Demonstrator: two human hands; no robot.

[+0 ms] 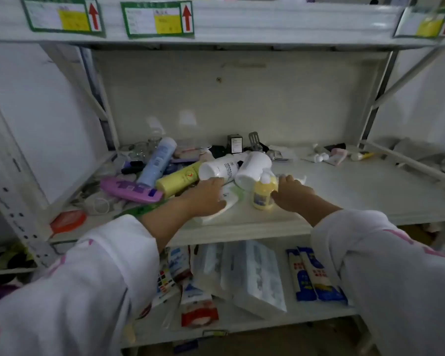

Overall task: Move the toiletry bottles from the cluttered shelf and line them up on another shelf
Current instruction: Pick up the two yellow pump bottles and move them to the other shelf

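Toiletry bottles lie in a heap on the middle shelf (344, 191). A blue bottle (157, 161), a yellow bottle (178, 179), a purple bottle (131, 190) and two white bottles (217, 168) (252, 167) lie on their sides. My left hand (208, 195) rests on a flat white tube (228, 201) near the shelf's front. A small yellow bottle (263, 193) with a white cap stands upright just right of it. My right hand (292, 192) touches that bottle's right side, fingers partly curled round it.
Small tubes (321, 158), a black box (234, 143) and glass jars (141, 149) sit at the shelf's back. An orange lid (68, 220) lies at the front left. Tissue packs (252, 276) fill the shelf below. Labels with red arrows hang on the shelf above.
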